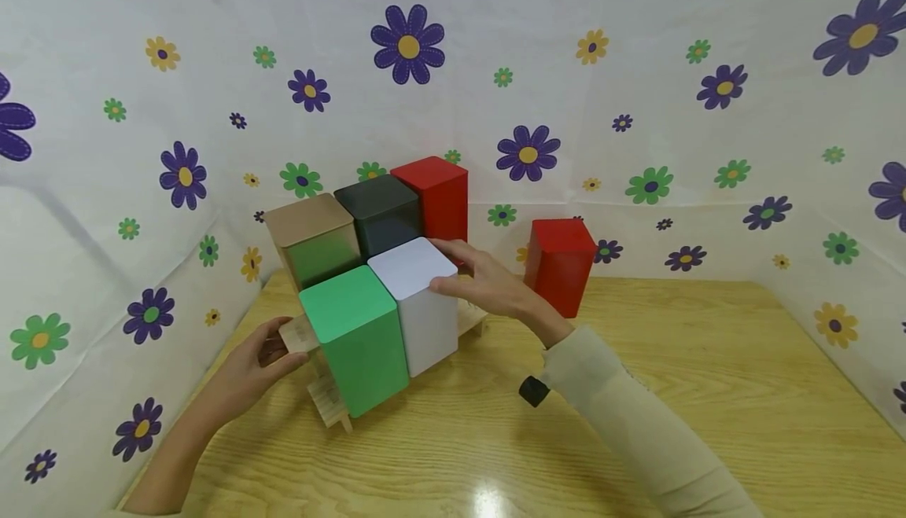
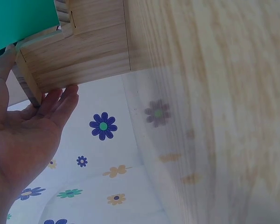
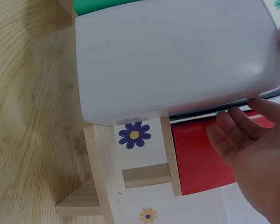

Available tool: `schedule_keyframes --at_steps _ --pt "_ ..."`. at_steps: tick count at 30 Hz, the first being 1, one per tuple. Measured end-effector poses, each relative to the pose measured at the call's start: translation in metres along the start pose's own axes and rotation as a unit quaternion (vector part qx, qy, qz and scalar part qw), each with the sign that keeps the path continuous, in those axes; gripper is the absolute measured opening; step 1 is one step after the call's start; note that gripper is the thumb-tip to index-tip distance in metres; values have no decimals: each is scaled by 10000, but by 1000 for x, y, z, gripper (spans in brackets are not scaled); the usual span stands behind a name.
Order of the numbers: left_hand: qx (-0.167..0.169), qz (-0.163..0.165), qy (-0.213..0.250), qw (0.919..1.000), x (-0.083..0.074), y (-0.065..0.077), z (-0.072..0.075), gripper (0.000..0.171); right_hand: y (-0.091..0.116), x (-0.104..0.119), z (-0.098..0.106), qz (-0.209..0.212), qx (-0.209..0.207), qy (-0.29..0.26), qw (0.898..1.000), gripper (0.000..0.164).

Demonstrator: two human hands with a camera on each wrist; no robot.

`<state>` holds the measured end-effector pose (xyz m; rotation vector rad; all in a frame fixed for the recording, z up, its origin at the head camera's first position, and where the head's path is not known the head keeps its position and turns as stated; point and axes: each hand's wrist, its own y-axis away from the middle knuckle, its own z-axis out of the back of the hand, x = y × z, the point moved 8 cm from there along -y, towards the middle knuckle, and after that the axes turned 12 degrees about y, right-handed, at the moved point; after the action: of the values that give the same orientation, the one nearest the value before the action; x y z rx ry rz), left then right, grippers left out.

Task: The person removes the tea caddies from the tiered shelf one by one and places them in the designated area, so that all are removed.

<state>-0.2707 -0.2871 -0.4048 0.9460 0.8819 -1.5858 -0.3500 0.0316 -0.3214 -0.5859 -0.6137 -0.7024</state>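
A wooden two-tier rack [image 1: 300, 334] stands on the table and bears coloured boxes. My left hand [image 1: 248, 365] grips its left end, thumb in front and fingertips behind the wooden end piece [image 2: 28, 81]. On the front tier a green box [image 1: 364, 361] and a white box [image 1: 429, 329] stand side by side. The right hand [image 1: 488, 282] holds the white box near its top, thumb on the front edge and fingers at the back side. Behind them, a brown box [image 1: 311, 219], a black box [image 1: 385, 215] and a red box [image 1: 446, 200] form the back row.
Another red box [image 1: 562, 266] stands apart on the table, right of the rack, close to the back wall. Flower-printed cloth [image 1: 637, 70] surrounds the wooden table [image 1: 679, 361]. A small black object [image 1: 533, 391] shows beside the right sleeve.
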Motion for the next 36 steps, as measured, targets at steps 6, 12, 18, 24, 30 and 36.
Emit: schedule_keyframes --at_steps 6,12,18,24,30,36 --pt "10 56 18 10000 1 1 0 77 3 3 -2 131 -67 0 9999 72" --pt "-14 51 -16 10000 3 2 1 76 9 6 -3 187 -46 -23 9998 76" --pt "-4 4 34 10000 3 2 1 75 13 7 -2 180 -109 -171 9996 84" --pt "7 -22 81 10000 2 1 1 75 16 5 1 109 72 -259 9996 92" --pt "20 -32 114 9999 2 -1 0 74 23 1 9 88 118 -354 9993 91" --pt "16 -46 101 9999 0 -1 0 74 38 -1 15 141 125 -601 9980 91"
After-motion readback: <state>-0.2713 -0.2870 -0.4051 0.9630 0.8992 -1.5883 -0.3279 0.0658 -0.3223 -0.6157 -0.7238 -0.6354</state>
